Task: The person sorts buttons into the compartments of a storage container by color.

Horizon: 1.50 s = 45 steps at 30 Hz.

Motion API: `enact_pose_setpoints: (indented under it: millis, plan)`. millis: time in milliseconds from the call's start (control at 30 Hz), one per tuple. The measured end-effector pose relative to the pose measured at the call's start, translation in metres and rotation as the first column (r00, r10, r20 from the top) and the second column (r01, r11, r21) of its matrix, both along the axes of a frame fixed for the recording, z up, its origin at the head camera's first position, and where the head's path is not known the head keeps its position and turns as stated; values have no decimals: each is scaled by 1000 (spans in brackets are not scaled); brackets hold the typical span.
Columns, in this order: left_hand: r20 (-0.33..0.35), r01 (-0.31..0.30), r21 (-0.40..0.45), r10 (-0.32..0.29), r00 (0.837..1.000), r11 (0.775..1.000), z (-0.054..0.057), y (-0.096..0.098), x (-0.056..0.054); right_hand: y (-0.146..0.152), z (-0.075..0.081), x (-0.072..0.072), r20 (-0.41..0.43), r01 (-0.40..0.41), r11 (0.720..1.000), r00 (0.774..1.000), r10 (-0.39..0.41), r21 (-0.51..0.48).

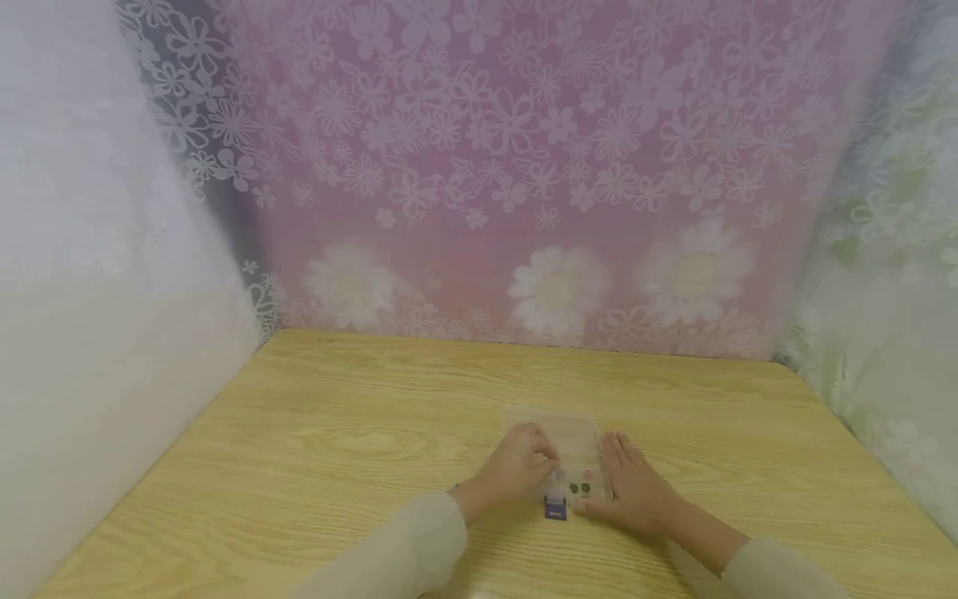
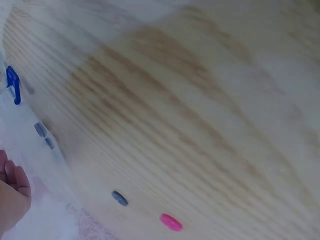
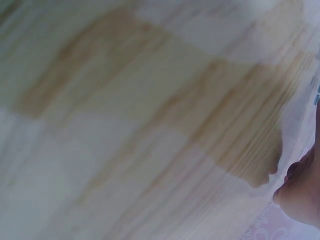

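A clear plastic case (image 1: 576, 433) lies on the table, with dark green buttons (image 1: 580, 488) and a pink button (image 1: 587, 475) toward its near end. A blue piece (image 1: 555, 508) with pale lettering, resembling a latch, sits at that near edge. Over the left part of the case, my left hand (image 1: 516, 459) has bent fingers, thumb and forefinger close together; whether they pinch anything is too small to tell. Along the case's right side my right hand (image 1: 636, 491) rests, fingers straight and thumb spread toward the near edge.
The left wrist view shows a dark button (image 2: 119, 198) and a bright pink button (image 2: 171, 222). The wood-grain table (image 1: 352, 466) reaches a flowered pink curtain (image 1: 524, 166) at the back. Pale hangings stand on the left (image 1: 127, 249) and right (image 1: 898, 333).
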State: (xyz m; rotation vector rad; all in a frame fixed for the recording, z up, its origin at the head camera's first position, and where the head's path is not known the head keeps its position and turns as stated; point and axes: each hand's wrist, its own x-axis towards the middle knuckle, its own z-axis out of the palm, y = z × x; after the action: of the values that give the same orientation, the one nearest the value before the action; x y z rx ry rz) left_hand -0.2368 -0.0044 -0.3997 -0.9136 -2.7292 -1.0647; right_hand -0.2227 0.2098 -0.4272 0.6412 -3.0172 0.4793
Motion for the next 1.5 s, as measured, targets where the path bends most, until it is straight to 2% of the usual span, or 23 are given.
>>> enact_pose_setpoints:
  millis: [433,733,867,1233,1367,1500]
  plan:
    - [5,-3,33,3,1000,999,1,-20,1,-1,4,2,0,1,1000,1000,-1,1]
    - [55,1,54,-4,998,999,-4,-35,1,-1,3,1,10,0,1000,1000,0,-5]
    - [71,-20,58,16,997,998,-6,-41,0,-1,3,2,20,0,1000,1000,0,-11]
    - [41,-8,100,4,999,995,-12,-61,1,0,0,1,10,0,1000,1000,0,4]
    - [51,-15,106,9,999,994,-14,-67,2,1,1,1,8,-3,1000,1000,3,13]
    - [32,-26,112,22,999,993,-14,-70,2,1,1,1,10,-4,1000,1000,4,12]
